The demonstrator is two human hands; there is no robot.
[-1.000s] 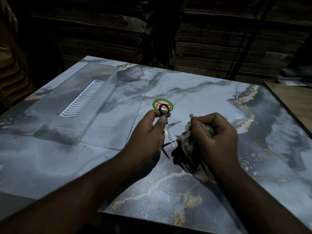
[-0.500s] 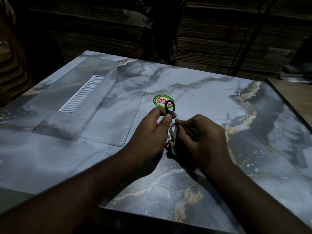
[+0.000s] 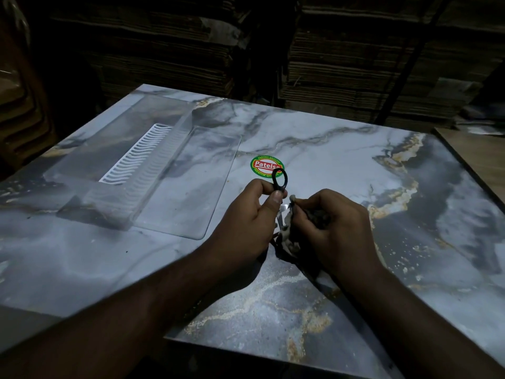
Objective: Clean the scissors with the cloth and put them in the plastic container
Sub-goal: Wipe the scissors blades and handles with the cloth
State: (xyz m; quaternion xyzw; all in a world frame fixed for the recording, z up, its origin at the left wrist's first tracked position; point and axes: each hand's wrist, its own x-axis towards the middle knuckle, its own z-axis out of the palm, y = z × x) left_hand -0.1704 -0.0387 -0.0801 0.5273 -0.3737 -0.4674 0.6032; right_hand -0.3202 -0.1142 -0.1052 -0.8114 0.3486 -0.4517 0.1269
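Observation:
My left hand grips small scissors by the handles; one black finger loop sticks up above my thumb. Only a glint of the blades shows between my hands. My right hand is closed on a crumpled, dirty cloth that is wrapped around the blades. The clear plastic container lies open at the left of the marble-patterned table, with a white ribbed insert inside and its flat lid spread toward my hands.
A round green and red sticker sits on the table just beyond the scissors. A wooden surface adjoins the table at the far right. Stacks of cardboard fill the dark background.
My right hand has brought the cloth from beside the open blades onto them, covering them. The hands have come together.

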